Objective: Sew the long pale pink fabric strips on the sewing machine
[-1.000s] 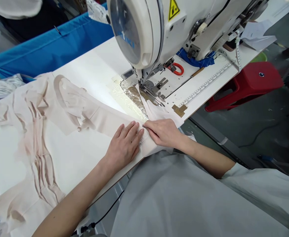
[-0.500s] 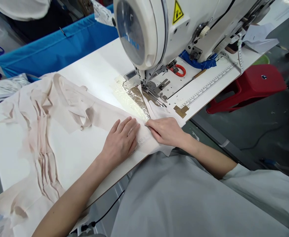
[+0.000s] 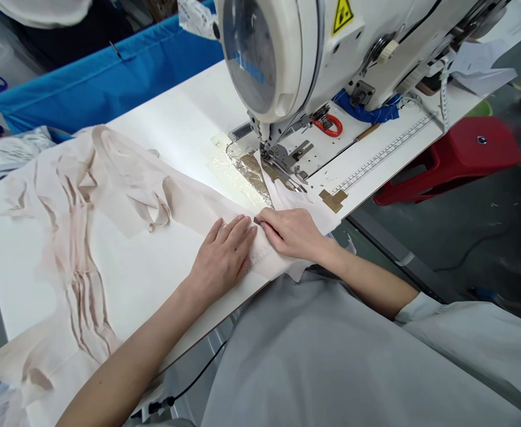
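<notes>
Pale pink cloth lies across the table in front of me, its near edge hanging against my grey apron. My left hand rests flat on it, fingers nearly straight and close together, pressing without gripping. Just beside it, my right hand is curled closed around a small tool; only its dark tip shows, so I can't tell what it is. Past my knuckles, a narrow point of the cloth runs up to the needle of the sewing machine.

I'd judge the work to be partway: that point is set in place, and the stretch between my hands is being smoothed flat. I can't make out any stitching. Most of the cloth lies loose to my left, folded and creased, so plenty seems left. Farther off are a red stool and a blue cloth sheet.
</notes>
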